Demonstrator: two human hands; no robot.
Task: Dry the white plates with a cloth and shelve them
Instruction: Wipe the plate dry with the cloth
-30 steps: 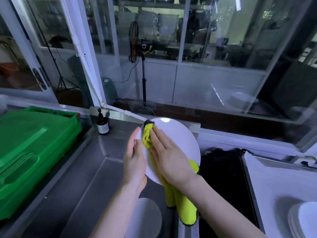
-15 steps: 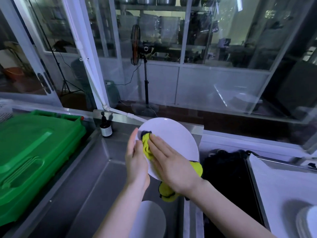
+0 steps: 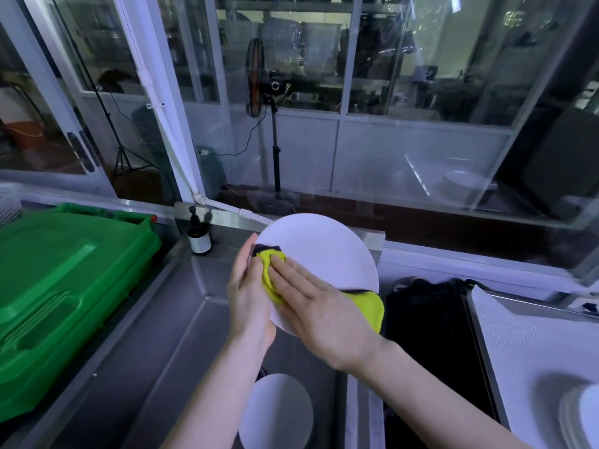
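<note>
A second plate (image 3: 275,413) lies in the sink (image 3: 155,351). Above the sink, the left hand (image 3: 249,296), fingers straight, props the tilted, plain round white plate (image 3: 324,251). The right hand (image 3: 321,309) presses a yellow cloth (image 3: 270,270) flat on its face.

Steel worktop (image 3: 155,335) with a sunken basin in the middle. Left edge: big green plastic lid (image 3: 58,286) lying on it, with a white perforated basket (image 3: 8,202) just behind at the far left corner. Back edge: small dark pump bottle (image 3: 199,238), upright, white label. In the basin by the near edge: one white plate (image 3: 278,413), flat. Right of the basin: black fabric heap (image 3: 424,322), can't tell what. Right edge: white mat (image 3: 534,345), with a stack of white plates (image 3: 583,416) at the near right corner.
</note>
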